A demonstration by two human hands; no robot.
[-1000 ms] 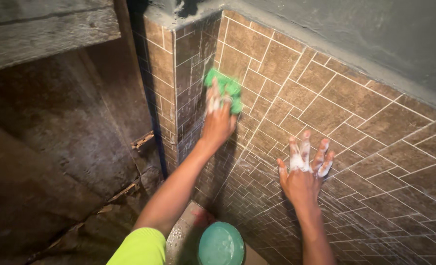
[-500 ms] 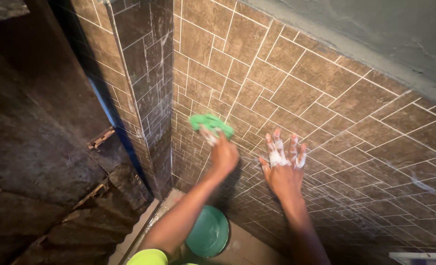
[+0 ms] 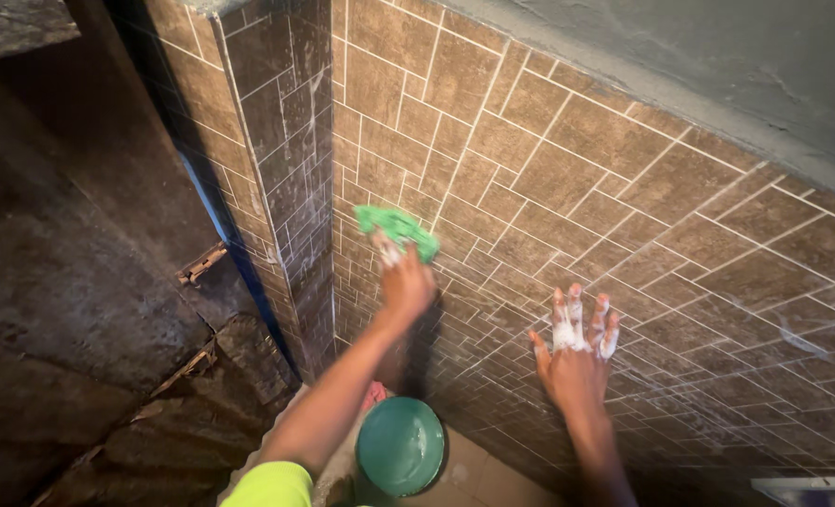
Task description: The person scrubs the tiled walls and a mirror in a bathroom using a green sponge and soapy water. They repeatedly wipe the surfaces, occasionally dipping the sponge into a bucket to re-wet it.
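A wall of brown, stone-look rectangular tiles with pale grout lines [image 3: 577, 178] fills most of the view, meeting a narrower tiled column at an inside corner on the left. Above the tiles runs a band of bare grey plaster [image 3: 718, 56].

A bright green scrubbing sponge [image 3: 397, 227] is pressed flat against the tiles just right of that corner, about halfway up the view. The person's left hand [image 3: 404, 280] holds it, fingers curled over its lower edge and streaked with white foam. The left arm reaches up from the bottom of the view, with a neon yellow-green sleeve [image 3: 272, 483] at the shoulder.

The right hand [image 3: 575, 361] lies lower and to the right, well apart from the sponge. Its fingers are spread wide and flat on the tiles, holding nothing, with white lather across the knuckles and fingertips.

Below and between the two arms, a round teal plastic bucket [image 3: 401, 446] stands on the floor, close to the foot of the wall. To the left, beyond the column, lies dark, rough stone or concrete [image 3: 79, 310].
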